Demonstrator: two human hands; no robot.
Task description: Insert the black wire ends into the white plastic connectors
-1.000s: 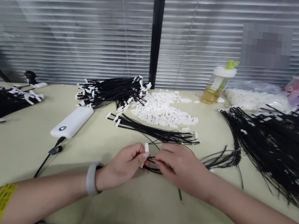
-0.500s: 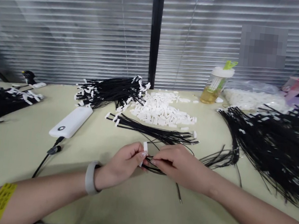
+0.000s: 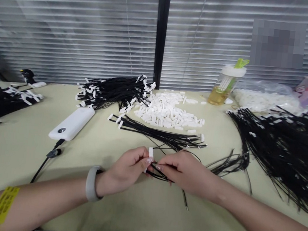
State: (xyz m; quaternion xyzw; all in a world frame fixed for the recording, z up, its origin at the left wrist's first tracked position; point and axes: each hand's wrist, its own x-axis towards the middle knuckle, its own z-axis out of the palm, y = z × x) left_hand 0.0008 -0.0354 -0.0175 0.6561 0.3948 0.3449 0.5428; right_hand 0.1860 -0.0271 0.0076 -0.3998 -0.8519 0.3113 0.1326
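Note:
My left hand (image 3: 126,168) pinches a small white plastic connector (image 3: 150,153) upright between thumb and fingertips. My right hand (image 3: 183,172) sits just beside it, its fingertips pinching thin black wires (image 3: 161,176) close to the connector's lower end. Those wires loop under both hands, and one end trails toward me. Fingers hide the connector's lower part. A loose bundle of black wires with white-tipped ends (image 3: 157,136) lies just ahead of my hands on the pale green table (image 3: 14,156).
A pile of white connectors (image 3: 167,113) lies beyond the bundle, beside a denser wire bunch (image 3: 115,91). A large wire heap (image 3: 284,155) spreads right. A white power bank (image 3: 72,123) with a black cable (image 3: 46,161) lies left. A bottle (image 3: 224,88) and a plastic bag of white parts (image 3: 262,101) stand behind.
My right fingertips have moved slightly closer to the connector, drawing the black wires in. My left hand keeps the connector upright. The camera view has shifted slightly.

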